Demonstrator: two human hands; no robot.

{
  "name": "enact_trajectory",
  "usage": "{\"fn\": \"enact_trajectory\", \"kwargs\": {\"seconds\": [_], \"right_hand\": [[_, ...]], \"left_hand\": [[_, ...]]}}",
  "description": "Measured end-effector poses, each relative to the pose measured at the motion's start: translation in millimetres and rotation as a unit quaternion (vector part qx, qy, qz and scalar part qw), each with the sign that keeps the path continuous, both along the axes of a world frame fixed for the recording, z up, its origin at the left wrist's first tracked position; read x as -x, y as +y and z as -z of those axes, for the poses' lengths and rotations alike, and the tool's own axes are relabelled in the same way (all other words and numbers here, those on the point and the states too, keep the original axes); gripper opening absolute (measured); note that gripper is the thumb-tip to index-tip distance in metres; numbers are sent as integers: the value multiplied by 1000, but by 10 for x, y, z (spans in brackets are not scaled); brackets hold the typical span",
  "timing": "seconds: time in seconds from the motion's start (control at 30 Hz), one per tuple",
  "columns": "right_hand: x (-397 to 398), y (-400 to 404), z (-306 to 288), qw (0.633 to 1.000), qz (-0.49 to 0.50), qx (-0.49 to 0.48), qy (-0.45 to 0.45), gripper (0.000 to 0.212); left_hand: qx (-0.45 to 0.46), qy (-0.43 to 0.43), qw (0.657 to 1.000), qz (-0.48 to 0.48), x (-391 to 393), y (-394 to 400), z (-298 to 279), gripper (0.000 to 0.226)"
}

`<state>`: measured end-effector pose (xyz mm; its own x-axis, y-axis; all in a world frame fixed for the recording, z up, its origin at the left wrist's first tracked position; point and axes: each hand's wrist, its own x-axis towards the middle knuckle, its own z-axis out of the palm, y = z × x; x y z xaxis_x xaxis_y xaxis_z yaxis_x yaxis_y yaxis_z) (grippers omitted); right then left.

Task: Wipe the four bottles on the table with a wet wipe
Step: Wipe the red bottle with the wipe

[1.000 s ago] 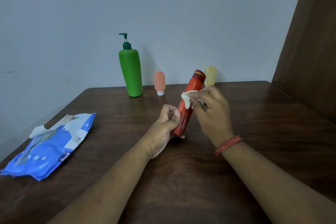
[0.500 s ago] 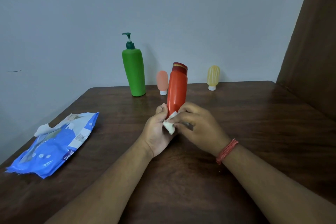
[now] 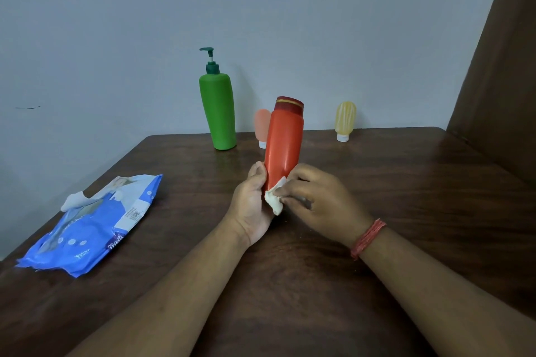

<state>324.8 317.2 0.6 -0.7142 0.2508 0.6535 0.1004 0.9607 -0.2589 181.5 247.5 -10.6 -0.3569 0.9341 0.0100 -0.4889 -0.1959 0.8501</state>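
Now | left hand point(image 3: 251, 206) grips red bottle point(image 3: 284, 145) base | right hand point(image 3: 317, 203) pinches wet wipe point(image 3: 274, 200) against it

A dark brown wooden table point(image 3: 406, 182) fills the lower part of the view, and its far edge sits against a plain grey wall point(image 3: 261, 9). The wall has a small dark mark point(image 3: 28, 107) on its left side. A tall brown panel point(image 3: 504, 66) stands at the far right, beside the table's back corner.
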Motion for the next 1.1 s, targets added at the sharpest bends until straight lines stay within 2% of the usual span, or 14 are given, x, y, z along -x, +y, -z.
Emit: {"fn": "enact_trajectory", "kwargs": {"seconds": [0.13,0.23,0.3,0.4,0.57,0.77,0.9,1.03,1.1], "right_hand": [[3,35,-16,997,51,1,63,11],[-1,-28,-13,1000,9,-10,7,10],[2,-27,-16,1000,10,-17,8,10],[5,40,-9,994,64,4,85,11],[12,19,17,995,67,2,78,13],[5,103,2,983,104,28,149,14],[-3,111,13,985,80,57,140,15],[10,117,10,987,65,72,125,18],[12,122,20,990,55,73,111,19]], "left_hand": [[6,-5,1000,-15,8,33,18,46],[6,-39,999,-5,32,15,4,46],[7,-43,999,0,39,7,-6,46],[7,-18,1000,-6,24,25,-8,42],[6,-3,1000,-8,27,22,-6,41],[9,37,999,28,-12,15,-16,49],[13,80,996,38,-53,-7,-24,54],[-6,79,997,23,-29,-3,-7,45],[-21,78,997,16,-15,0,-9,48]]}}
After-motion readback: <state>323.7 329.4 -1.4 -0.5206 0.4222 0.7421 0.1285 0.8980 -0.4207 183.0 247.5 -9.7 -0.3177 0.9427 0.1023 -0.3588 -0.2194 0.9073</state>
